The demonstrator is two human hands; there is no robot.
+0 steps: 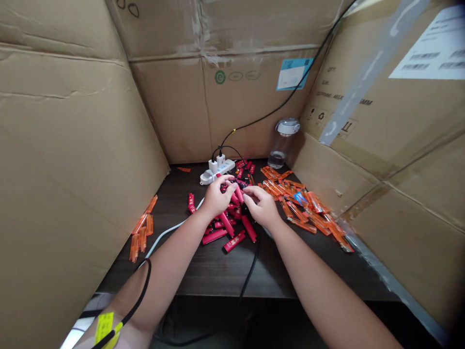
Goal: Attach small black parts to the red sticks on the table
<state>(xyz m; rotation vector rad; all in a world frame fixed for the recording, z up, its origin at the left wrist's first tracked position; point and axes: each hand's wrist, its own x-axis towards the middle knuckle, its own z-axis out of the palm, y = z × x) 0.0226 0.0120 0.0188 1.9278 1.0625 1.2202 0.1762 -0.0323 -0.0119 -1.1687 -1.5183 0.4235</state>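
Observation:
Over a heap of red lighter casings, my two hands meet in the middle of the dark table. My left hand has its thumb and fingers closed on a slim red lighter casing, which tilts between the hands. Close by its right side, my right hand is curled with thumb and index fingertip nearly together. Whatever that pinch holds is too small and dark to make out. Clear orange lighters lie piled to the right of my right hand. A smaller group of orange lighters lies at the far left.
Behind my hands stands a white power strip with plugs and a black cable. A clear water bottle is at the back right corner. Cardboard walls close in three sides. A white cord and black wires cross the table.

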